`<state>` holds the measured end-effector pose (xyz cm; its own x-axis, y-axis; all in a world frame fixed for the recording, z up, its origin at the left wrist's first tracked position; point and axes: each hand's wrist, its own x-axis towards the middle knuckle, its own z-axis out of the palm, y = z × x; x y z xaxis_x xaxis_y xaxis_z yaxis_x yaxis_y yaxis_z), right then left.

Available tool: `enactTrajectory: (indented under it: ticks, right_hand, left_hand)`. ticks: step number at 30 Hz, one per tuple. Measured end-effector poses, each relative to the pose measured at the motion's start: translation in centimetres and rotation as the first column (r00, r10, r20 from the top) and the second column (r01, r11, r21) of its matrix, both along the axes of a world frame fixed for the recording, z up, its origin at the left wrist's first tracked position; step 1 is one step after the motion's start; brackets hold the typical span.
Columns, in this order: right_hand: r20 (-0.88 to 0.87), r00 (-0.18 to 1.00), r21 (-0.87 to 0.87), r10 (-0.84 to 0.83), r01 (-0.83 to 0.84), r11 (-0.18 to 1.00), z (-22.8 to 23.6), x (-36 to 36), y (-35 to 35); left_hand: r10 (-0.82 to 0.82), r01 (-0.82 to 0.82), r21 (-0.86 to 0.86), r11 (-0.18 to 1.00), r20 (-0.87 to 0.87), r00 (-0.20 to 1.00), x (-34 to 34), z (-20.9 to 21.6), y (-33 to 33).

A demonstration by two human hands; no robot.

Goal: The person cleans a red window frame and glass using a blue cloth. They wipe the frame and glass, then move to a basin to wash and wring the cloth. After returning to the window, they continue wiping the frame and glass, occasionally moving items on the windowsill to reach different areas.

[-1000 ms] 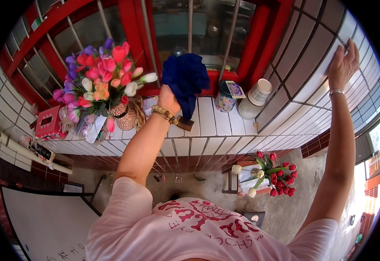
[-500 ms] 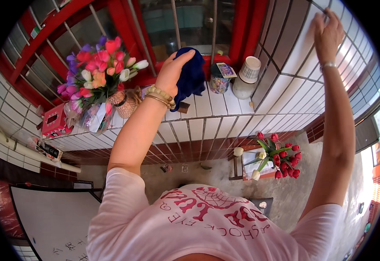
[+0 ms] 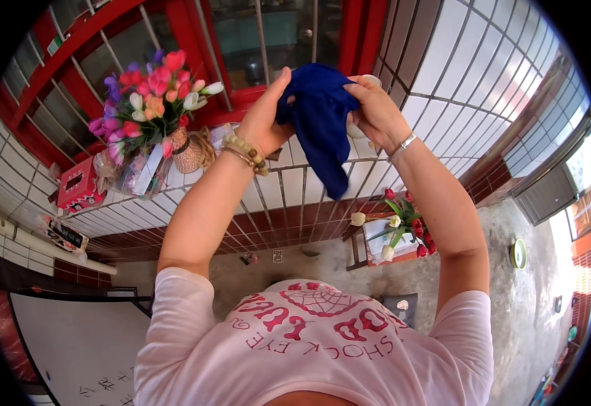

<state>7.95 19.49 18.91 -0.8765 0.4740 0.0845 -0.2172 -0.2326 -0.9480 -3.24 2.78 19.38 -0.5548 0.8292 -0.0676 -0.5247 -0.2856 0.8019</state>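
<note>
A dark blue cloth (image 3: 319,101) hangs between my two hands in front of the barred window, its lower corner dangling past the ledge's front edge. My left hand (image 3: 268,120), with beaded bracelets at the wrist, holds the cloth's left side; its thumb points up and its other fingers are partly hidden. On the other side, my right hand (image 3: 376,111) pinches the cloth's upper right edge between thumb and fingers. Behind this hand, a pale container on the ledge is mostly covered.
Artificial flowers (image 3: 157,95) in a woven vase (image 3: 186,157) stand on the white-tiled ledge (image 3: 295,183), left of my hands. A red-pink box (image 3: 82,186) sits farther left. Below right, red and white tulips (image 3: 404,230) rise over a small stand. A green basin (image 3: 518,254) lies on the floor.
My right hand has come down from the tiled wall at the right and taken hold of the cloth. The cloth now spreads between both hands and covers the jar.
</note>
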Motion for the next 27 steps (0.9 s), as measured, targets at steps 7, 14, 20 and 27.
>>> enactTrajectory:
  ticks: [7, 14, 20, 27]
  right_hand:
    - [-0.061, 0.993, -0.314, 0.096, -0.111, 0.943, 0.5, -3.3, -2.2]
    - [0.023, 0.989, -0.232, 0.144, -0.134, 0.963, 3.4, -3.7, -3.7]
    - [0.098, 0.982, -0.267, 0.16, -0.129, 0.955, 2.6, -5.5, -1.5]
    - [0.278, 0.959, -0.093, 0.061, -0.036, 0.995, 2.5, -5.3, 0.3]
  left_hand:
    - [-0.135, -0.049, 0.483, 0.874, 0.338, 0.931, 1.9, -4.0, -0.2]
    - [0.066, -0.114, 0.307, 0.945, 0.162, 0.985, 1.1, -4.8, -1.7]
    - [-0.082, 0.099, 0.237, 0.966, -0.082, 0.993, 1.8, -6.9, -2.0]
    - [0.019, -0.004, 0.161, 0.987, -0.093, 0.995, -0.1, -5.6, -3.5]
